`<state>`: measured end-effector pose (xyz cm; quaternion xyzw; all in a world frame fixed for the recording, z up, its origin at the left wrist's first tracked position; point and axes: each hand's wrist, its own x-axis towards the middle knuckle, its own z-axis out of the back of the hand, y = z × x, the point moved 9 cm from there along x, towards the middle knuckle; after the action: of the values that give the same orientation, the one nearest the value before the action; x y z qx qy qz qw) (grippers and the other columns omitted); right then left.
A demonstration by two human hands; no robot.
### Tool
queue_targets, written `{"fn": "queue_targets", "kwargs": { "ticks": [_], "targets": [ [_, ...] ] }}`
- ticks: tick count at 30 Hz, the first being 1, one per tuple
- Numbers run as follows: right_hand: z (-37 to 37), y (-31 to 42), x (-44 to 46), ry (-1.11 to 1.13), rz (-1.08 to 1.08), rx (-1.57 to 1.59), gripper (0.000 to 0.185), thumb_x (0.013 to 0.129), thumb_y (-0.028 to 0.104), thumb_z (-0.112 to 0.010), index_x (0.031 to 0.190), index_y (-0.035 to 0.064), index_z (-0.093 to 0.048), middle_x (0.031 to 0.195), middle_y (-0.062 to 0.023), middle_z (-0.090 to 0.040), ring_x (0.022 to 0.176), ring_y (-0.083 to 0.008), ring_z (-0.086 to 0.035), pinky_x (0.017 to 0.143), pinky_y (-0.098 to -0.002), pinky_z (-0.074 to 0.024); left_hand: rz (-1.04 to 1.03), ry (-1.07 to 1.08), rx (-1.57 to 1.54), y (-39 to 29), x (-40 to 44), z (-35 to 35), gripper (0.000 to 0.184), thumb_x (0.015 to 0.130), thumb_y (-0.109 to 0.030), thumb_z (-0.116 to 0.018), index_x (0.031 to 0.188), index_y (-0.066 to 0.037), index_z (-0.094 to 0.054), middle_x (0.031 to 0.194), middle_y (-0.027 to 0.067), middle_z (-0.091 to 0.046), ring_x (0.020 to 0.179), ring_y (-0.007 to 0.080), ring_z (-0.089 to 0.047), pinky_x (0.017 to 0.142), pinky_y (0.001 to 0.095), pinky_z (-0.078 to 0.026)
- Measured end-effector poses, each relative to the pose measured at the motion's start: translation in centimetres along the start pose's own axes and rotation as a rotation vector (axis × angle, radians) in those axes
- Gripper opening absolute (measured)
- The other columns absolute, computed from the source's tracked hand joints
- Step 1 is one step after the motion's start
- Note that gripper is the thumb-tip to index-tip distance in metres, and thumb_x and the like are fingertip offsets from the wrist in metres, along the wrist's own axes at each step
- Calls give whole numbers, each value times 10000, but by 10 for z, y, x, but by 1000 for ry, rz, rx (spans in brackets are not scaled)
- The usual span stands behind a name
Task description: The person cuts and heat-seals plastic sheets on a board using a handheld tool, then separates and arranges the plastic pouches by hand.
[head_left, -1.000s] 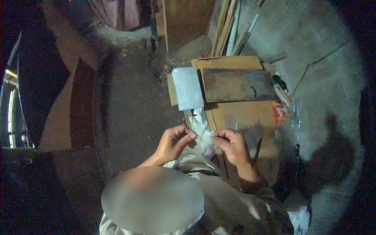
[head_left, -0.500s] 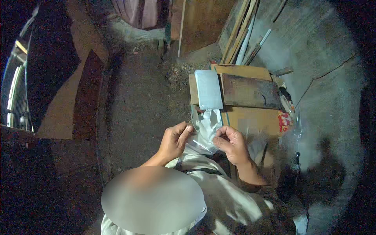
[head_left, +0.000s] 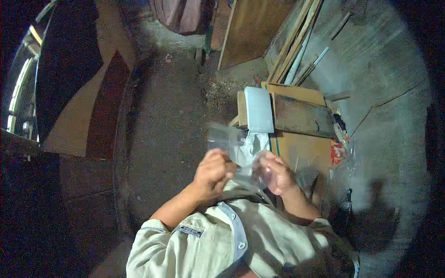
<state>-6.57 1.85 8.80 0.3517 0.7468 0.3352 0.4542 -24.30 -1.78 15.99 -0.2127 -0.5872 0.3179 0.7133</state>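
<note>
A clear plastic bag (head_left: 224, 135) stretches between my hands in front of my shirt, its upper part spread out beyond my left hand. My left hand (head_left: 214, 171) is closed on the bag, fingers curled. Pinching the other side of the plastic is my right hand (head_left: 277, 175), slightly smeared by motion. Just beyond lies a crumpled white piece (head_left: 254, 143), cloth or plastic, I cannot tell which. Above it a flat pale-blue stack (head_left: 259, 110) rests at the left side of the cardboard.
Cardboard (head_left: 296, 150) and a worn brown board (head_left: 303, 116) lie to the right. Wooden strips (head_left: 295, 44) and pipes lean against the wall (head_left: 380, 65). A red-patterned packet (head_left: 337, 152) sits by the wall. Bare floor (head_left: 167, 106) runs along the left.
The bag has swung up and left and now shows spread beyond my left hand. My left hand has turned and curled tighter; the right has moved slightly down. The view has shifted a little.
</note>
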Motion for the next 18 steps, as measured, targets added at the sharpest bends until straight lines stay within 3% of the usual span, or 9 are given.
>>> {"fn": "queue_targets", "kwargs": {
  "ticks": [2,5,6,9,11,13,14,16,18],
  "targets": [
    [-29,-1,-9,163,-180,-30,316,836,146,-602,1101,17,-485,848,-57,-603,734,-116,-592,626,-225,-483,-19,107,-64,-9,-1,-13,161,704,-71,-642,863,-52,-632,638,76,-496,602,259,-503,599,367,-386],
    [-33,-13,-6,306,-152,-191,353,813,47,-613,1138,6,-480,830,-49,-604,722,-98,-594,638,-216,-494,-9,240,-28,-10,-15,-30,239,626,-58,-645,864,-60,-621,640,40,-513,583,231,-502,544,360,-363],
    [-28,-13,-7,258,-163,-194,391,794,-19,-617,1158,-13,-474,814,-48,-606,676,-88,-591,598,-225,-490,-10,235,-28,-11,-16,-30,239,626,-58,-645,864,-60,-621,640,40,-513,583,231,-502,544,360,-363],
    [-3,-2,-7,154,-98,-407,396,790,-11,-625,1156,-19,-474,809,-35,-608,674,-96,-591,631,-221,-481,-69,-44,124,-17,-17,1,155,676,-38,-609,831,-41,-605,576,35,-482,460,210,-449,449,350,-313],
    [15,-6,-6,176,-73,-422,389,791,-16,-624,1156,-21,-489,849,-45,-609,742,-97,-583,668,-213,-466,-94,-153,178,-26,-13,14,140,694,-34,-601,834,-41,-601,567,38,-491,446,212,-443,445,345,-320],
    [7,-26,-20,491,-187,-592,429,794,17,-659,1191,8,-497,944,-81,-632,865,-125,-590,792,-273,-467,-100,-156,67,-27,-12,7,120,700,-35,-602,820,-40,-604,580,42,-506,454,211,-446,454,344,-335],
    [-4,-19,-23,600,-30,-755,453,797,62,-679,1205,1,-492,1015,-69,-621,946,-116,-565,860,-286,-437,-139,-76,-17,-33,-9,-5,138,690,-37,-607,827,-39,-613,581,43,-503,455,213,-445,459,343,-340],
    [-12,-24,-17,651,-3,-748,431,799,94,-690,1180,3,-509,997,-54,-625,923,-107,-566,845,-281,-442,-138,181,10,-39,-8,-35,209,646,-61,-640,853,-34,-642,583,40,-483,465,221,-449,473,345,-355],
    [-28,-19,-16,699,35,-744,412,801,127,-700,1154,5,-526,980,-39,-628,900,-98,-567,830,-277,-446,-206,181,-76,-54,5,-48,358,574,-81,-664,929,-36,-667,564,22,-420,496,217,-461,500,346,-371]
  ]
}}
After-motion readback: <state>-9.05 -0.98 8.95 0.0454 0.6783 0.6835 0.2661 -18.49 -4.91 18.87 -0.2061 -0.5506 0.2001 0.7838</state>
